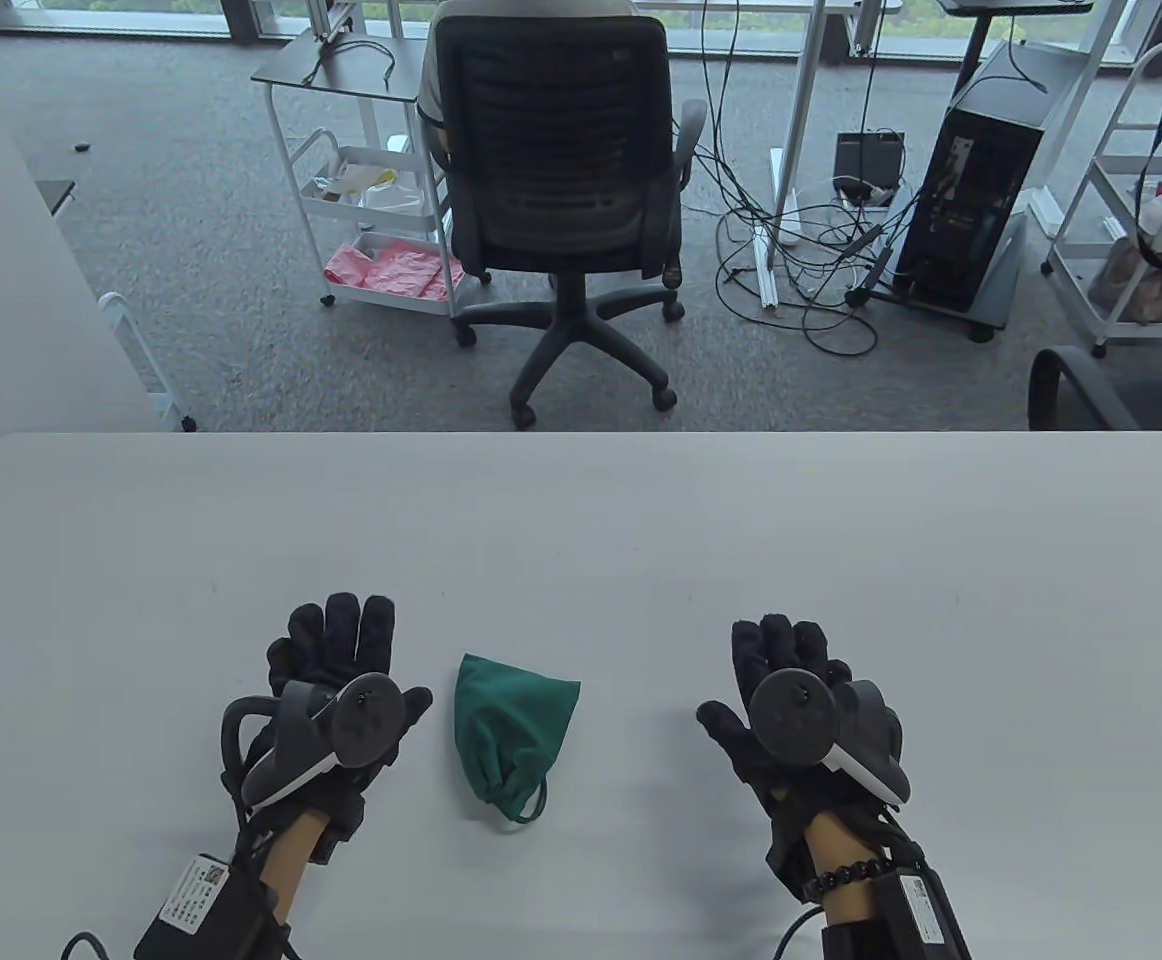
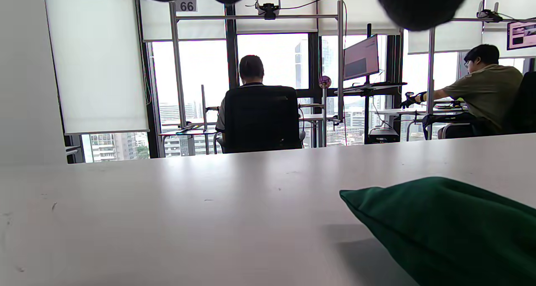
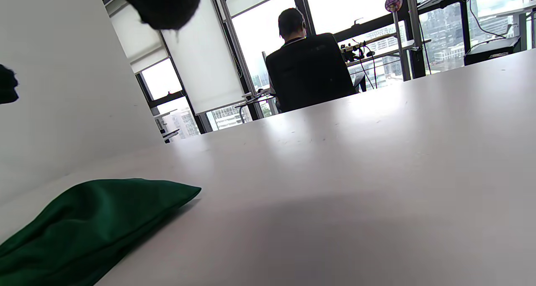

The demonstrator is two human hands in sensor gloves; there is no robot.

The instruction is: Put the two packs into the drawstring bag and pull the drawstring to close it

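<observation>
The dark green cloth drawstring bag (image 1: 511, 728) lies on the white table (image 1: 581, 540) near its front edge, its mouth gathered tight towards the person with a loop of green cord (image 1: 531, 805) beside it and its body plump. The left hand (image 1: 336, 690) in its black sensor glove rests flat just left of the bag, fingers straight and holding nothing; the right hand (image 1: 791, 690) lies flat further off on the other side, fingers likewise extended and empty. Beyond the table stands a black mesh office chair (image 1: 561, 190)
</observation>
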